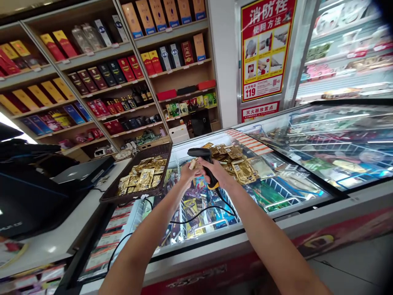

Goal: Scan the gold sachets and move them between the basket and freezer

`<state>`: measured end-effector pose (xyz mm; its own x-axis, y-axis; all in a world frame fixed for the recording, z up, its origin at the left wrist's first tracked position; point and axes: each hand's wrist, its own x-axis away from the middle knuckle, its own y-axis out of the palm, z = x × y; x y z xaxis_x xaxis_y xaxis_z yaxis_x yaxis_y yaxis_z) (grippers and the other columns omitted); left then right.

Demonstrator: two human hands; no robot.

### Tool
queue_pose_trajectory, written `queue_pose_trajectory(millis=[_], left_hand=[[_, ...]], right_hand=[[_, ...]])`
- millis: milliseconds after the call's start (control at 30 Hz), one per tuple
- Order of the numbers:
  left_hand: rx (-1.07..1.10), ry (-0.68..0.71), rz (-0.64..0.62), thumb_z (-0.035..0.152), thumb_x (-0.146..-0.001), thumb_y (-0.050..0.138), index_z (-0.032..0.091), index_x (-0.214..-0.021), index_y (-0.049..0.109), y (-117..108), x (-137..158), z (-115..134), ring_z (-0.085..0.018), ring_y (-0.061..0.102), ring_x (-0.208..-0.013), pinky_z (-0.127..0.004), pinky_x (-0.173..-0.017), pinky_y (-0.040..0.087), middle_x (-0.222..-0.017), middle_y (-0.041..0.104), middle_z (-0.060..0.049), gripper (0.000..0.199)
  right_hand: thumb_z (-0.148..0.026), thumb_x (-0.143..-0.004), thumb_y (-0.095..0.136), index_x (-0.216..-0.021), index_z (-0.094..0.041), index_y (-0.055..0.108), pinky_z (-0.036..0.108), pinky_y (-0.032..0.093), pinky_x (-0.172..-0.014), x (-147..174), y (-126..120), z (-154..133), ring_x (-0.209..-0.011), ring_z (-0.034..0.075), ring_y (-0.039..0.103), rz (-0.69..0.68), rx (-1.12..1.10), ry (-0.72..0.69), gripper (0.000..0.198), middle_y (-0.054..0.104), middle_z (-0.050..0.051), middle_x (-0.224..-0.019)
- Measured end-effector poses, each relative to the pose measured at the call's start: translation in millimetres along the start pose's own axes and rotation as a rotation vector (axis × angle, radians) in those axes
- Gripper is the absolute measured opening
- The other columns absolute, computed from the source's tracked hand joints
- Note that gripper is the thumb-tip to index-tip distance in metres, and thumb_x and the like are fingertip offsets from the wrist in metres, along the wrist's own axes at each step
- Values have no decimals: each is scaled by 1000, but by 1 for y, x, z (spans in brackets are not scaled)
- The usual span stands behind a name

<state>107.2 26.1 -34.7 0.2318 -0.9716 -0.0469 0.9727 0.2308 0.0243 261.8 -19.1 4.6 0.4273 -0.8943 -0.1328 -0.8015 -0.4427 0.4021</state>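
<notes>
My right hand [218,172] is wrapped round the grip of a black barcode scanner [201,153], its head turned toward the left. A black cable [211,207] runs from the yellow-trimmed base of its handle. Close beside it, my left hand [190,173] is closed, with a small pale piece showing at the fingers; its kind is too small to make out. Both hands are above a glass-topped chest freezer [294,229]. Gold foil packets [244,170] are piled on the glass to the right, and more gold packets [145,178] fill a dark woven basket [164,153] to the left.
Packaged goods in wire baskets [278,203] show through the freezer's glass. A counter [70,217] with a dark monitor [27,192] stands at the left. Shelves [175,39] of boxed goods line the back wall. A red sign [267,49] hangs beyond the freezer.
</notes>
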Motion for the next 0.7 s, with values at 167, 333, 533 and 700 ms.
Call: queue_pose_trajectory(millis=[167, 333, 533, 700], left_hand=[[154, -61, 70, 20, -84, 71, 15, -83, 63, -57, -4, 42, -20, 71, -80, -38, -82, 58, -85, 71, -9, 9], [314, 20, 184, 22, -87, 67, 16, -83, 61, -96, 6, 60, -16, 71, -79, -38, -88, 58, -85, 70, -4, 9], [417, 24, 232, 11, -82, 65, 18, -83, 59, -119, 20, 55, -15, 71, -79, -41, -89, 58, -81, 68, -2, 8], [476, 33, 247, 6, -81, 63, 17, -78, 58, -125, 22, 51, -15, 70, -85, -39, -92, 57, -85, 67, -3, 12]], right_hand=[[-64, -70, 74, -75, -20, 52, 22, 35, -35, 6, 6, -3, -38, 6, 41, -7, 27, 30, 50, 50, -5, -57], [-64, -71, 73, -76, -21, 50, 22, 34, -35, 12, 16, 0, -38, 7, 41, -42, 95, 46, 49, 51, -5, -57], [-63, -73, 73, -75, -21, 47, 23, 34, -36, 17, 27, 11, -37, 7, 40, -157, 147, 103, 49, 49, -5, -56], [-63, -72, 73, -79, -22, 47, 22, 34, -36, 19, 31, 15, -38, 6, 39, -176, 177, 126, 50, 49, -6, -58]])
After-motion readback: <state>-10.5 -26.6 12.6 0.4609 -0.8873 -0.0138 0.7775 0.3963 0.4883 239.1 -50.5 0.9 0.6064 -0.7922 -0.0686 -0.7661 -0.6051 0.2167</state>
